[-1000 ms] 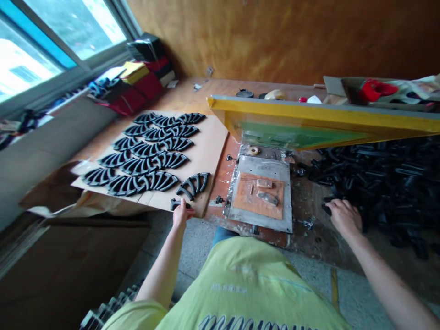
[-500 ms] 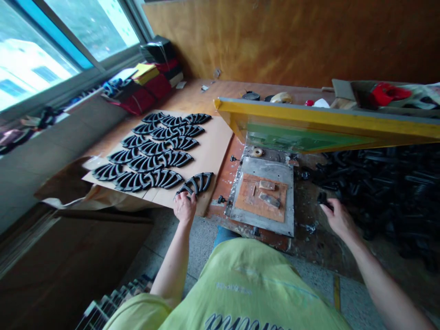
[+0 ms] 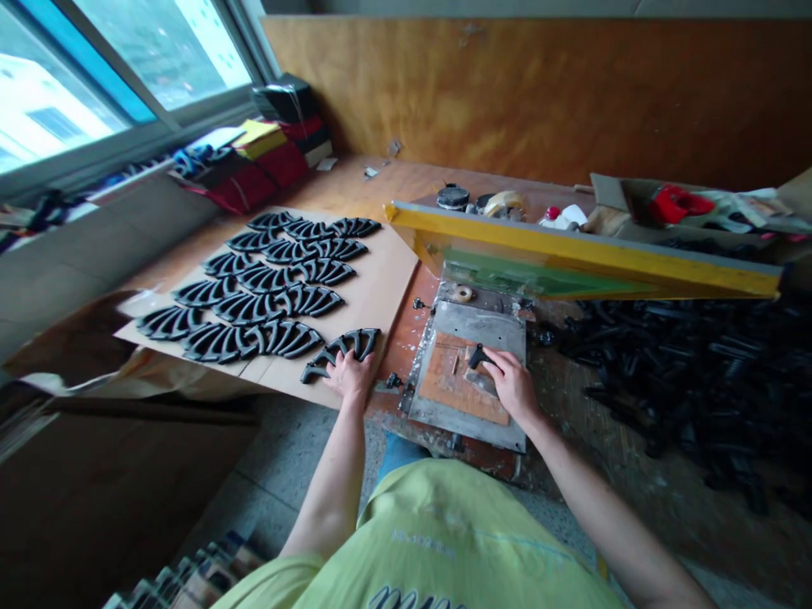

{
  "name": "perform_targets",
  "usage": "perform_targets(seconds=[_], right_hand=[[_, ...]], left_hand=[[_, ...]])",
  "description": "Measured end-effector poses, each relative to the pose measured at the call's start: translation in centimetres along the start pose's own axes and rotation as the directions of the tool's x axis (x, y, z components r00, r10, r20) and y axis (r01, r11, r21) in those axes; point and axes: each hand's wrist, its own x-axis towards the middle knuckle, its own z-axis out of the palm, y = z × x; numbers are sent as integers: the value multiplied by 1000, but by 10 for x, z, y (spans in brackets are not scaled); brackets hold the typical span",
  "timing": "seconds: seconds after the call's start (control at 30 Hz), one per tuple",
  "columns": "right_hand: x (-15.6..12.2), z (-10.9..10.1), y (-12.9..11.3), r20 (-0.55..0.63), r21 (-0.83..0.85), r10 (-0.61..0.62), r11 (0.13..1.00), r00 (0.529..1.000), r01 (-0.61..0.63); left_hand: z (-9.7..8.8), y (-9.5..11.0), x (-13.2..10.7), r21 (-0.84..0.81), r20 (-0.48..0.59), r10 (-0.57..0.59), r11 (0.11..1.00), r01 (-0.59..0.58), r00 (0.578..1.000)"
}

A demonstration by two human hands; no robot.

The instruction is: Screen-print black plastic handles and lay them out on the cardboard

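Observation:
My right hand (image 3: pixel 515 387) pinches a small black plastic part (image 3: pixel 480 356) with a wider end. It holds the part over the jig plate (image 3: pixel 466 320), just above the brown board (image 3: pixel 437 385) and its small blocks. My left hand (image 3: pixel 348 375) lies with fingers spread on the nearest short row of curved black parts (image 3: pixel 361 340), at the front edge of the cardboard sheet (image 3: pixel 386 292). Several fanned rows of similar black parts (image 3: pixel 254 292) cover the sheet behind it. My left fingertips partly hide the parts beneath them.
A yellow-edged screen frame (image 3: pixel 584 249) is raised, tilted, over the back of the plate. A large heap of black parts (image 3: pixel 698 381) lies to the right. A tape roll (image 3: pixel 463 293) sits behind the plate. Red boxes (image 3: pixel 254 176) stand by the window; a carton (image 3: pixel 625 207) stands at the back right.
My right hand has moved left from beside the heap to over the plate, carrying the black part. My left hand has shifted along the nearest row, uncovering the part at its left end.

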Motion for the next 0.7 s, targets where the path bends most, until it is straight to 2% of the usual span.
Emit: perform_targets(seconds=[0.13,0.23,0.3,0.37,0.43,0.53,0.63,0.7], right_hand=[[1,7,1,77,-148,-103,982,992,113],[5,9,-2,118,-250,-190,944,975,215],[7,12,-6,145,-285,-226,923,963,260],[7,15,-8,171,-316,-241,905,955,285],[6,18,-8,188,-343,-241,892,952,294],[2,22,-4,164,-381,-230,882,959,277],[-2,24,-1,89,-407,-236,878,968,251],[-1,25,-4,26,-424,-235,877,972,224]], left_hand=[[-8,-16,-12,21,36,52,998,-53,998],[-18,-26,-24,36,25,129,991,-130,991],[-27,-27,-26,51,4,179,983,-179,984],[-36,-22,-18,63,-10,218,974,-217,976],[-43,-10,0,61,-29,265,963,-263,964],[-47,20,43,33,-70,361,932,-360,930],[-42,62,95,-9,-88,453,890,-455,887],[-36,95,130,-41,-88,528,845,-532,845]])
